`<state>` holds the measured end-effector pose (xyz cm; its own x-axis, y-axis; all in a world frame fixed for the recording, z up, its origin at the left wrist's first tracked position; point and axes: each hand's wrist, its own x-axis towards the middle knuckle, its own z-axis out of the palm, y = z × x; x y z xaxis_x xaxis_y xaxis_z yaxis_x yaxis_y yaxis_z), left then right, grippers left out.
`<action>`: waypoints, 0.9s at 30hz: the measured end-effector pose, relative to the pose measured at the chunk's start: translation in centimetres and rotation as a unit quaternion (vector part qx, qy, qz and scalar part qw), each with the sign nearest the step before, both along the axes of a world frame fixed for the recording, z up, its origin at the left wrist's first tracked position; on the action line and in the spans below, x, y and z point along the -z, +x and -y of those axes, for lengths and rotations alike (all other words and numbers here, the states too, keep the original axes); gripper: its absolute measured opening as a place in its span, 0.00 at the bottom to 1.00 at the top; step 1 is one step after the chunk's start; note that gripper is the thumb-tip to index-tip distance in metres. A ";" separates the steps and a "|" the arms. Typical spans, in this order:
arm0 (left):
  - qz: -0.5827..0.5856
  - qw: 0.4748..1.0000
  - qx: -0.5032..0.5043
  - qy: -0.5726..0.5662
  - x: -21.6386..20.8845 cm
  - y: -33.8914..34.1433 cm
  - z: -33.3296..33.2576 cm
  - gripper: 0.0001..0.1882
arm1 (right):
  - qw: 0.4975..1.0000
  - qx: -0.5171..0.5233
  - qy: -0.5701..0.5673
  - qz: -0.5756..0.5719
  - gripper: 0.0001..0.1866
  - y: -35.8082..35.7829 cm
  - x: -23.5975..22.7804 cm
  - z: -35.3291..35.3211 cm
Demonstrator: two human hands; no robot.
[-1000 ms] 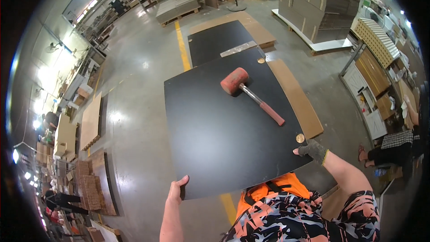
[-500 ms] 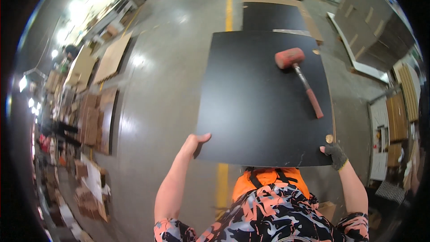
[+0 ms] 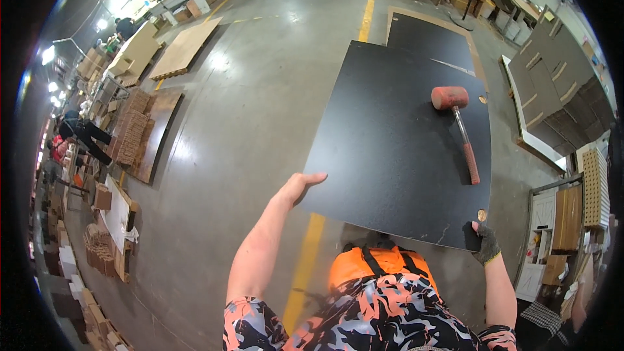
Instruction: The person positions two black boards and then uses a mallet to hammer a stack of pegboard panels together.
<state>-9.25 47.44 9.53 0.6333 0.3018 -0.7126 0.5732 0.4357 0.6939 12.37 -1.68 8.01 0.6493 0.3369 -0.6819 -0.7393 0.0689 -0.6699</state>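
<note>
A large black board lies in front of me, angled with its far end to the right. My bare left hand grips its left edge near the closest corner, thumb on top and the other fingers hidden beneath. In a dark fingerless glove, my right hand holds the near right corner, its thumb also on the top face. A rubber mallet with a red head and red grip rests on the board's right part. Small tan round spots show along the right edge.
Past the board's far edge lies another black panel on a brown sheet. Wrapped stacked boxes stand at the right. Pallets with wooden sheets and stacked pieces line the left. A person is far left. A yellow line crosses the floor.
The board has turned clockwise in the view, its left near corner swinging away from me. Both hands keep their hold, and the mallet rides along on top. The whole view has also shifted.
</note>
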 end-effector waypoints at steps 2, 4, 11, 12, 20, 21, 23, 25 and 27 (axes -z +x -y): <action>0.015 0.999 -0.010 -0.031 0.2 -0.2 0.1 0.29 | 1.000 0.005 0.015 0.005 0.14 -0.2 0.2 0.1; 0.063 0.996 -0.018 -0.061 2.2 -1.0 -0.6 0.29 | 0.999 -0.011 0.050 0.015 0.17 -0.4 0.5 -0.2; 0.106 0.975 -0.038 -0.190 4.8 -2.4 -0.6 0.41 | 0.994 0.033 0.104 0.000 0.29 0.9 5.9 5.0; 0.107 0.977 -0.035 -0.180 4.5 -2.3 -0.4 0.41 | 0.995 -0.026 0.078 0.051 0.34 0.4 5.3 4.3; 0.132 0.984 -0.080 -0.094 4.1 -1.3 0.6 0.40 | 0.996 -0.031 0.076 0.021 0.35 2.0 7.3 6.0; 0.133 0.984 -0.070 -0.092 4.3 -1.2 0.6 0.40 | 0.996 -0.039 0.079 0.031 0.35 1.7 6.7 5.3; 0.118 0.985 -0.092 -0.091 4.2 -1.2 0.5 0.38 | 0.995 -0.038 0.084 0.043 0.35 1.8 5.7 4.7; 0.109 0.986 -0.091 -0.086 2.7 -0.7 1.3 0.37 | 0.999 -0.026 0.044 -0.012 0.33 2.0 4.8 4.9; 0.100 0.987 -0.098 -0.080 2.2 -0.5 1.4 0.37 | 0.997 -0.030 0.075 -0.012 0.33 1.9 3.2 3.7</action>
<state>-9.71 46.08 7.37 0.7067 0.3261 -0.6278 0.3248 0.6388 0.6974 14.25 -5.43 4.76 0.6087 0.4739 -0.6363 -0.7612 0.1229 -0.6367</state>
